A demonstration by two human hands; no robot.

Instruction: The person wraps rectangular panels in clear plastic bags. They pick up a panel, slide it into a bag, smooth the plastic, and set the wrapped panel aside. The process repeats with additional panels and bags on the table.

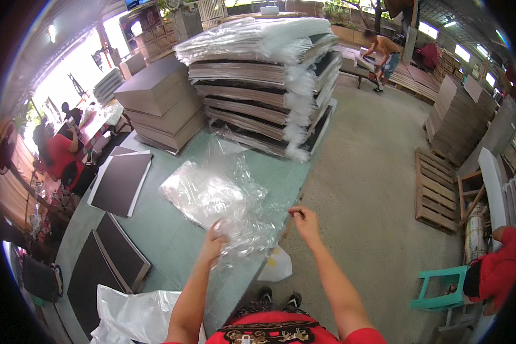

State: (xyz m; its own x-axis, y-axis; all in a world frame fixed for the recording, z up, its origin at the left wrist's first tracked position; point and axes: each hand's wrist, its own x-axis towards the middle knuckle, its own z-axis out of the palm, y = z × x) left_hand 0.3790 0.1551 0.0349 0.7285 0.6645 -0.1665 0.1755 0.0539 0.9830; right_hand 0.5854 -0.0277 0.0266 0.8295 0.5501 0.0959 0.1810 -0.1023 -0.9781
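Film, clear and crumpled, spreads over the right edge of the green tabletop, touching the left hand, the nearer one, and lying to the left of the right hand. The left fingers are curled closed on its near side; the right thumb and fingertips are pinched together, seemingly on a thin edge. Just beyond the left hand, a flat pile of clear plastic adjoins it, long axis running far left to near right
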